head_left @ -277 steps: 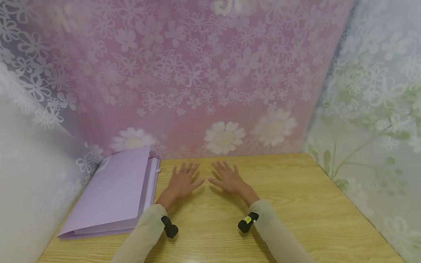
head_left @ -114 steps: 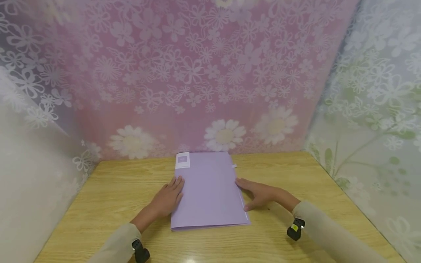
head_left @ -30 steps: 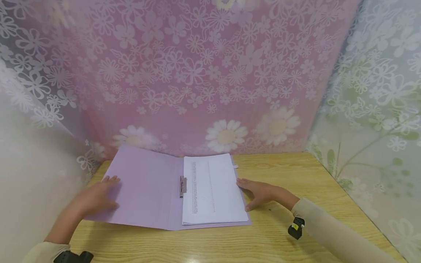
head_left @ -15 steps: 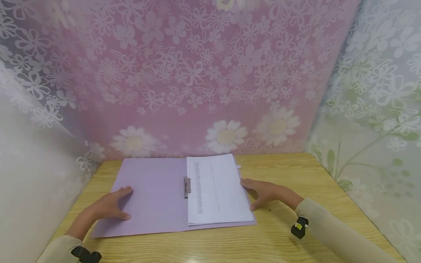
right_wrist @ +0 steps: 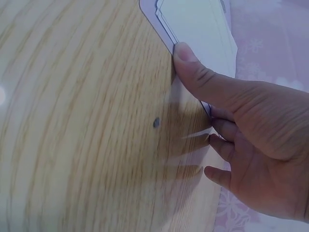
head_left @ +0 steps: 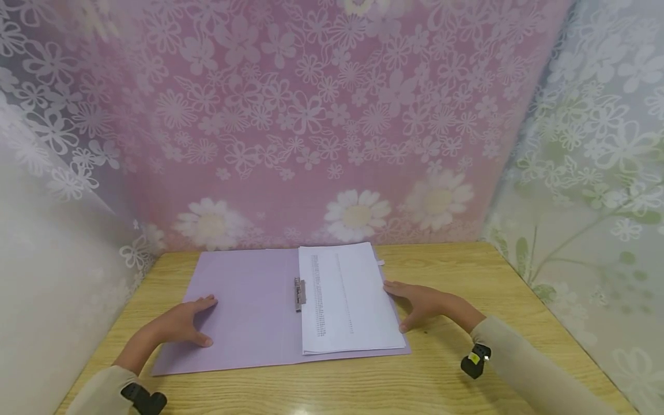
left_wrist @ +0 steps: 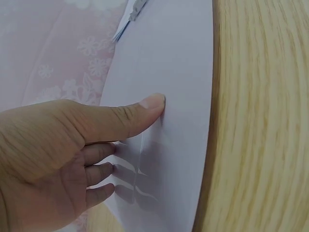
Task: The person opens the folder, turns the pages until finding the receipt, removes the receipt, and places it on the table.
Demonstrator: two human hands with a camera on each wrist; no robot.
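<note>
A lilac file folder [head_left: 244,300] lies spread flat on the wooden table in the head view. On its right half rests a stack of white printed sheets [head_left: 353,305], beside a metal clip [head_left: 298,294] at the spine. My left hand [head_left: 176,323] touches the inside of the left cover with fingertips and thumb, its fingers loosely spread. At the folder's right edge, my right hand [head_left: 427,305] touches the border with thumb and fingers apart. In the right wrist view the thumb [right_wrist: 186,53] meets the edge of the folder and sheets.
The wooden table [head_left: 467,271] extends around the folder, with a small dark spot [right_wrist: 156,122] near my right hand. A pink flowered backdrop [head_left: 311,144] stands behind, and pale patterned sheets close off both sides. Each wrist wears a black camera [head_left: 474,362].
First at the left, the folder came to the middle, closed, and its cover was then turned leftward. Within the last second the cover came down flat and folder and hands slid slightly right.
</note>
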